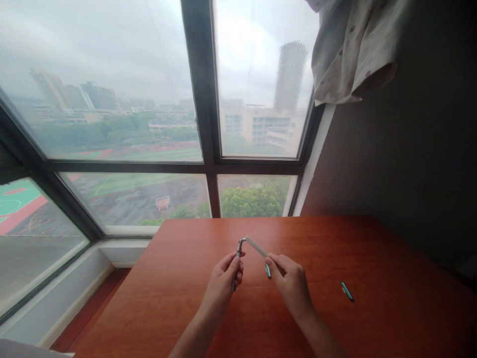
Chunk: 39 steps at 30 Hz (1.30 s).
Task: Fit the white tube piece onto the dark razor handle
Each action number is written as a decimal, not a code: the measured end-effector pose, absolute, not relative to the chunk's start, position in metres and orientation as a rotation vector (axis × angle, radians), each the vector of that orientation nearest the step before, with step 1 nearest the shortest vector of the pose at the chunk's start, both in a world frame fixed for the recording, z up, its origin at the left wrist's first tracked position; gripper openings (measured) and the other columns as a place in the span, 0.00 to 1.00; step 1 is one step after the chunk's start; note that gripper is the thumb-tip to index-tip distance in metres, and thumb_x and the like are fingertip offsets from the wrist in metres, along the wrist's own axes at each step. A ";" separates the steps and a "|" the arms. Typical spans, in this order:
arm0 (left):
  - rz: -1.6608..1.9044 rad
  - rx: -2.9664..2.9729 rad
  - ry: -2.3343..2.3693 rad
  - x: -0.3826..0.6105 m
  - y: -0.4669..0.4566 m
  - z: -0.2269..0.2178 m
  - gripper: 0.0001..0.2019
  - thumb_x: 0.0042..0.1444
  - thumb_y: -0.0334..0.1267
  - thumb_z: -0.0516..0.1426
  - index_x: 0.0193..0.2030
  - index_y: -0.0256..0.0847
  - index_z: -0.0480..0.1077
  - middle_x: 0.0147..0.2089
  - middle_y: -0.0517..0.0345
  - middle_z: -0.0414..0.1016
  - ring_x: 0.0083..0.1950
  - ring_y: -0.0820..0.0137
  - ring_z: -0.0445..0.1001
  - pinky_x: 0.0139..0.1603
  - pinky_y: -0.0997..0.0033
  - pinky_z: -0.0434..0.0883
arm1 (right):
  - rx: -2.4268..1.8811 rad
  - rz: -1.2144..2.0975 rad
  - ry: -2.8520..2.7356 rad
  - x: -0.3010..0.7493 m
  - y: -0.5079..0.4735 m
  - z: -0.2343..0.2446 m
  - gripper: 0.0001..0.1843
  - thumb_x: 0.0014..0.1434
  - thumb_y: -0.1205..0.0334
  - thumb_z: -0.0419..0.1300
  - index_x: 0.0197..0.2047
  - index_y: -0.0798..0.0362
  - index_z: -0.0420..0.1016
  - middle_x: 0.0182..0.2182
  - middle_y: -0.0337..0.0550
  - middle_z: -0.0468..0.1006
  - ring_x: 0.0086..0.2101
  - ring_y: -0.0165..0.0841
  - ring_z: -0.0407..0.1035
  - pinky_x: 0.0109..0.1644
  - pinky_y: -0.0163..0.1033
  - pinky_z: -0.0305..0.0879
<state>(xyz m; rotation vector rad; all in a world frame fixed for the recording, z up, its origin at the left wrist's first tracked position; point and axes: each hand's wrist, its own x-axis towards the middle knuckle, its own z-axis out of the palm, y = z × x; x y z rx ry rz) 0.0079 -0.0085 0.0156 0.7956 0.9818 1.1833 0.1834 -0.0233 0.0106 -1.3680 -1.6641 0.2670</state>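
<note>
My left hand [224, 276] is closed around a slim dark-grey rod [239, 250] with a shiny, bent tip at its upper end; its exact kind I cannot make out. Pinched in the fingers of my right hand [288, 276] is a narrow whitish strip [256, 245], slanting up to the left. The strip's far end meets or nearly meets the rod's bent tip. Just below my right fingertips shows a short green-and-silver pen-like piece [268, 271]; whether it touches the hand is unclear. A similar green-and-black pen-like piece [347, 291] lies farther right.
Both hands are over a reddish-brown wooden table [179, 278]. Behind it stands a large window with dark frames [212, 166]. A pale spotted cloth [350, 54] hangs at upper right before a dark wall [402, 149]. A white ledge [85, 273] runs along the left.
</note>
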 end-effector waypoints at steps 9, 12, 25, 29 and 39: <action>1.178 0.744 0.969 0.009 -0.009 0.017 0.22 0.42 0.47 0.66 0.43 0.36 0.73 0.26 0.61 0.67 0.22 0.80 0.61 0.22 0.80 0.57 | -1.341 0.285 -1.644 0.183 -0.023 0.011 0.19 0.65 0.54 0.50 0.33 0.54 0.78 0.24 0.43 0.76 0.25 0.33 0.69 0.28 0.33 0.60; 1.173 0.755 0.962 0.010 -0.010 0.017 0.21 0.43 0.47 0.65 0.42 0.36 0.73 0.26 0.62 0.67 0.22 0.80 0.61 0.22 0.80 0.56 | -1.345 0.290 -1.647 0.182 -0.023 0.011 0.19 0.65 0.54 0.50 0.33 0.53 0.78 0.25 0.42 0.76 0.26 0.33 0.70 0.29 0.33 0.61; 1.185 0.753 0.963 0.011 -0.010 0.018 0.21 0.42 0.47 0.66 0.41 0.36 0.74 0.26 0.62 0.66 0.22 0.80 0.61 0.22 0.80 0.57 | -1.361 0.249 -1.674 0.183 -0.022 0.008 0.18 0.64 0.54 0.51 0.32 0.52 0.78 0.22 0.41 0.74 0.24 0.32 0.68 0.28 0.33 0.59; 1.185 0.765 0.972 0.011 -0.010 0.018 0.21 0.42 0.47 0.66 0.41 0.36 0.74 0.25 0.62 0.66 0.22 0.79 0.60 0.21 0.79 0.56 | -1.372 0.240 -1.673 0.184 -0.022 0.007 0.18 0.64 0.54 0.51 0.32 0.52 0.78 0.21 0.40 0.73 0.23 0.31 0.68 0.28 0.33 0.59; 1.196 0.756 0.967 0.010 -0.010 0.018 0.22 0.42 0.47 0.66 0.42 0.37 0.73 0.26 0.62 0.66 0.22 0.80 0.60 0.21 0.81 0.56 | -1.356 0.266 -1.632 0.185 -0.023 0.009 0.19 0.65 0.54 0.50 0.34 0.53 0.78 0.22 0.42 0.75 0.24 0.33 0.69 0.29 0.33 0.61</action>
